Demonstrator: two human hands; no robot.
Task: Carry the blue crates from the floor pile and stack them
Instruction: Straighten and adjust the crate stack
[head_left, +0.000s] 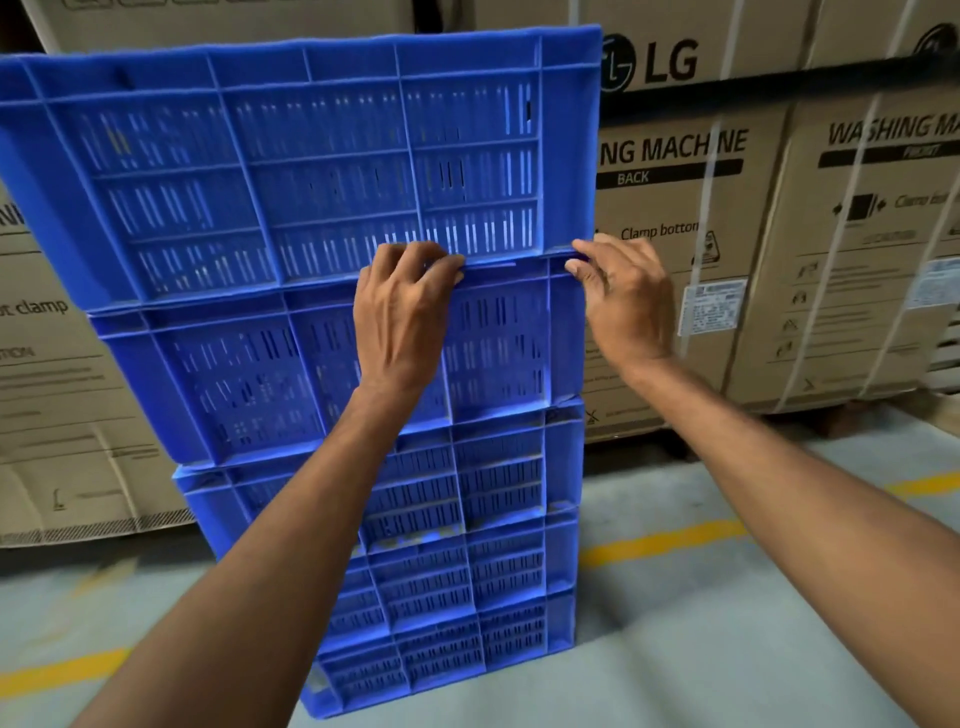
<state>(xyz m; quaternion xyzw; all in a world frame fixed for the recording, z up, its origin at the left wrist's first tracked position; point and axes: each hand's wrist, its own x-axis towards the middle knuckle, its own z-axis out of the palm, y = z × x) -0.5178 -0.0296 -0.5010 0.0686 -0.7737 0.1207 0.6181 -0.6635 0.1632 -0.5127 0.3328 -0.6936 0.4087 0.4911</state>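
A tall stack of blue slotted plastic crates stands on the floor in front of me. The top crate sits slightly askew on the crate under it. My left hand lies against the stack with its fingertips curled over the seam between those two crates. My right hand is at the stack's right corner, fingertips pinching the same seam at the top crate's lower edge. No floor pile of crates is in view.
Large cardboard washing machine boxes strapped with white bands stand close behind and on both sides of the stack. The grey floor carries yellow line markings. Open floor lies to the right of the stack.
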